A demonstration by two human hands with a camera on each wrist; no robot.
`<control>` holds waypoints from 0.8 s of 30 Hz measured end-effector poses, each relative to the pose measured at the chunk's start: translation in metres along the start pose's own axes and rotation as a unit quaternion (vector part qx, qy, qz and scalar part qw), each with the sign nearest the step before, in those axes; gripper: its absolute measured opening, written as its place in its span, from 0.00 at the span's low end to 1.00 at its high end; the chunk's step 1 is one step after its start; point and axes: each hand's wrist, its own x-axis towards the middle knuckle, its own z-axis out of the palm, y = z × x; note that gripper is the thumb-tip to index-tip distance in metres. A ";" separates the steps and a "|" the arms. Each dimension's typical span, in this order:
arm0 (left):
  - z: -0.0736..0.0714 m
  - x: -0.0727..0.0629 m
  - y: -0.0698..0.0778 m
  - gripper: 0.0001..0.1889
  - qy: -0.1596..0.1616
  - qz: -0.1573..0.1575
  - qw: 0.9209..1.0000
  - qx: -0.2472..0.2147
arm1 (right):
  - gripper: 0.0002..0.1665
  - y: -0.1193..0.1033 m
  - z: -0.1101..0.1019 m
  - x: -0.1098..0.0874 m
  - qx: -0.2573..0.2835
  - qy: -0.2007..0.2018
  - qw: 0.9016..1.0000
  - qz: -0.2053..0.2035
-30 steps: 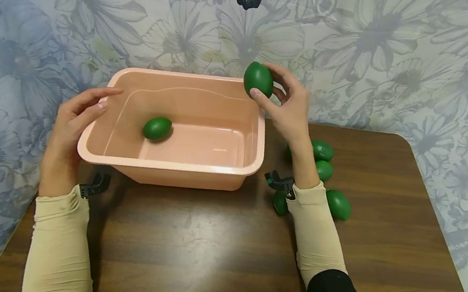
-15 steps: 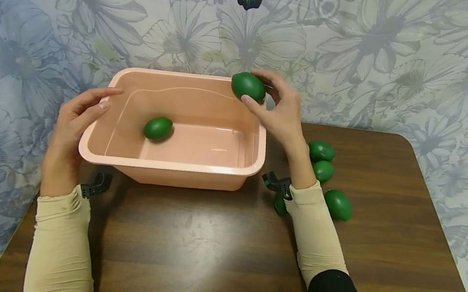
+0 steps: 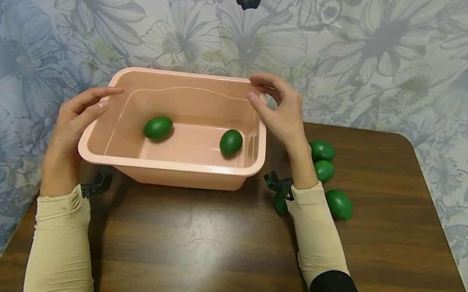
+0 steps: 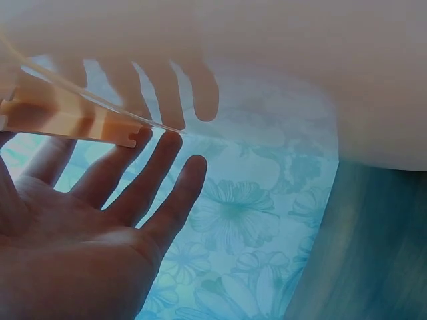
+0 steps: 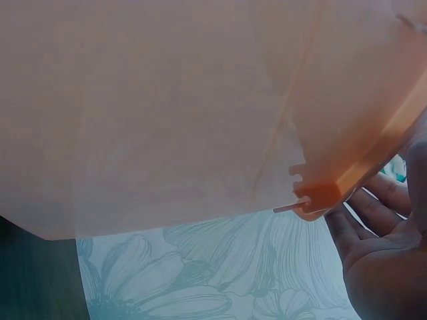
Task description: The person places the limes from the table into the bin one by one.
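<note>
My left hand [image 3: 78,118] grips the left rim of a peach plastic basin [image 3: 196,168], its thumb on the rim. In the left wrist view several fingers [image 4: 180,200] reach under the rim towards the wall. Over the basin's back right corner is my right hand [image 3: 279,110], holding nothing, with its fingers loosely bent. Inside the basin lie two smooth green limes: one lime [image 3: 158,128] on the left, another lime [image 3: 231,143] on the right. In the right wrist view the basin wall [image 5: 167,120] fills most of the picture, with the right hand [image 5: 387,253] beside its rim.
More limes lie on the brown wooden table [image 3: 205,244] right of the basin: a back lime [image 3: 322,151], one lime [image 3: 324,170] just before it, a nearer lime [image 3: 338,204], and a lime [image 3: 281,203] partly hidden by the right wrist. A flowered cloth [image 3: 356,59] lies behind.
My right hand moved slightly left and down over the basin's right corner and let go of its lime, which now lies inside on the right. The left hand stayed at the rim.
</note>
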 end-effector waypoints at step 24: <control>0.000 0.003 0.005 0.21 0.013 -0.014 1.000 0.018 | 0.18 -0.003 -0.025 -0.003 0.028 0.008 0.999 0.031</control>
